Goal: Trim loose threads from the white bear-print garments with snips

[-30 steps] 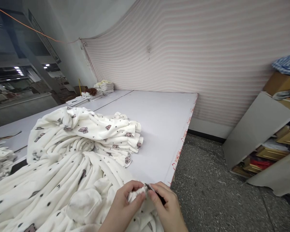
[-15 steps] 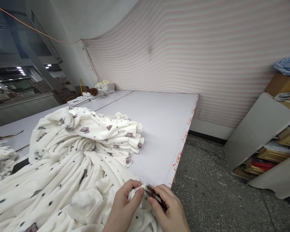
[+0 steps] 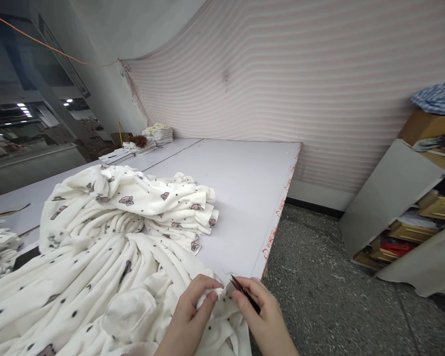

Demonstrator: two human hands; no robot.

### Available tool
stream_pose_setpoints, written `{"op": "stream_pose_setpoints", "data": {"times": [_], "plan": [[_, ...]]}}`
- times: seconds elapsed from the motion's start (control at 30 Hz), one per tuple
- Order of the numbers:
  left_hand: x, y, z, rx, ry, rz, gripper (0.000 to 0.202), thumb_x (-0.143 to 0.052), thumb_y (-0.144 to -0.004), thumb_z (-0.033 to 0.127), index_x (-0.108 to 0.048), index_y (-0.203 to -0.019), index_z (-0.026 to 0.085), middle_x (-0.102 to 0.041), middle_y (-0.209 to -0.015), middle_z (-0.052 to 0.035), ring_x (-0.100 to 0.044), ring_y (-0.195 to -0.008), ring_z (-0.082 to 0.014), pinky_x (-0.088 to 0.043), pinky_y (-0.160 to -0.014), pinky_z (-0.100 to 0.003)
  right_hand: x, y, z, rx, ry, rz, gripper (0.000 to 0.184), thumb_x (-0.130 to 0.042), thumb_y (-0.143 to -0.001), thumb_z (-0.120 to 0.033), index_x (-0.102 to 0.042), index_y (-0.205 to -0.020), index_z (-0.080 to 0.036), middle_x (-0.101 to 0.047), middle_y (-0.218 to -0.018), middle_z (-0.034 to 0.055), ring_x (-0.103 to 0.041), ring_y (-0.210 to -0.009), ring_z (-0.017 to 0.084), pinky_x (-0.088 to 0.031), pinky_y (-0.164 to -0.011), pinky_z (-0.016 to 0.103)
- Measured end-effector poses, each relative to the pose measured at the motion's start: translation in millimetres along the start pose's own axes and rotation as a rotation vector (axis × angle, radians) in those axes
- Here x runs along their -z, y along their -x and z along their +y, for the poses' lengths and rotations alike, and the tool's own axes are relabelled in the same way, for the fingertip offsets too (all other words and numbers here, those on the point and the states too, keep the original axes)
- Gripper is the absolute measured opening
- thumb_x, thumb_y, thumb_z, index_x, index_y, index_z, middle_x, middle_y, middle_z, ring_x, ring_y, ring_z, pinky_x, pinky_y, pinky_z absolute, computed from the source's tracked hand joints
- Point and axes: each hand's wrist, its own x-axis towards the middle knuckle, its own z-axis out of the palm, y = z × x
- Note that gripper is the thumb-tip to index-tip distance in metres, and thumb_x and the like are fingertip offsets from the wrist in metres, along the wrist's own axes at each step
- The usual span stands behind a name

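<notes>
My left hand [image 3: 195,309] pinches a gathered edge of white fabric [image 3: 124,277] between thumb and fingers. This soft fabric has dark dots and greyish-pink animal prints, and lies bunched in a big heap across the table's near left. My right hand [image 3: 261,311] is closed around a pair of dark thread snips [image 3: 245,292], with the pointed blades aimed up and left. The blade tips are just right of the pinched edge and look slightly apart from it. Part of the snips is hidden inside my fingers.
The pale table [image 3: 241,183] ends at a right edge with red printed tape. Folded stacks [image 3: 159,134] stand at its far left. Beyond the speckled floor [image 3: 307,277] is a grey shelf unit [image 3: 393,183]. A striped cloth [image 3: 267,74] covers the wall.
The snips have moved slightly right, away from the pinched edge, and their blades now point more steeply up. My left hand keeps its pinch. The view has shifted a little.
</notes>
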Motion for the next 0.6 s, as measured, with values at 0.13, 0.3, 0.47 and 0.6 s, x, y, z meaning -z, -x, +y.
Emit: {"op": "stream_pose_setpoints", "data": {"times": [0.13, 0.3, 0.47, 0.6], "plan": [[-3.1, 4.0, -0.1, -0.095, -0.055, -0.069, 0.016, -0.047, -0.091, 0.029, -0.061, -0.094, 0.022, -0.064, -0.093, -0.0055, -0.061, -0.088, -0.0209, -0.049, -0.078, -0.03, -1.6, -3.3, -3.7, -0.111, -0.102, -0.063, 0.022, -0.067, -0.079, -0.031, -0.069, -0.096, -0.018, -0.063, -0.074, 0.0012, -0.062, -0.072, 0.018, -0.05, -0.067, 0.026], [-8.7, 11.0, -8.1, -0.252, -0.281, 0.08, 0.008, -0.048, -0.088, 0.018, -0.053, -0.092, 0.023, -0.065, -0.086, -0.0038, -0.063, -0.08, -0.0191, -0.05, -0.07, -0.028, -6.5, 5.2, -6.8, 0.05, -0.052, -0.064, 0.019, -0.06, -0.084, -0.033, -0.064, -0.073, -0.017, -0.059, -0.068, 0.0, -0.055, -0.065, 0.015, -0.043, -0.06, 0.022], [-7.9, 15.6, -17.6, -0.478, -0.39, 0.185, 0.02, -0.047, -0.086, 0.007, -0.05, -0.094, 0.025, -0.068, -0.096, -0.0043, -0.065, -0.088, -0.0175, -0.051, -0.074, -0.026, 5.1, 21.5, 4.0, -0.036, -0.182, -0.064, 0.025, -0.064, -0.082, -0.043, -0.063, -0.078, -0.019, -0.059, -0.067, -0.0005, -0.057, -0.062, 0.014, -0.045, -0.057, 0.021], [-8.0, 16.1, -17.4, -0.462, -0.343, 0.229, 0.019, -0.046, -0.086, 0.006, -0.049, -0.089, 0.025, -0.068, -0.096, -0.0035, -0.065, -0.088, -0.0171, -0.052, -0.075, -0.026, 15.9, 25.7, 0.0, 0.079, 0.038, -0.063, 0.025, -0.064, -0.083, -0.034, -0.069, -0.105, -0.023, -0.069, -0.095, 0.0068, -0.066, -0.083, 0.02, -0.053, -0.074, 0.026]]}}
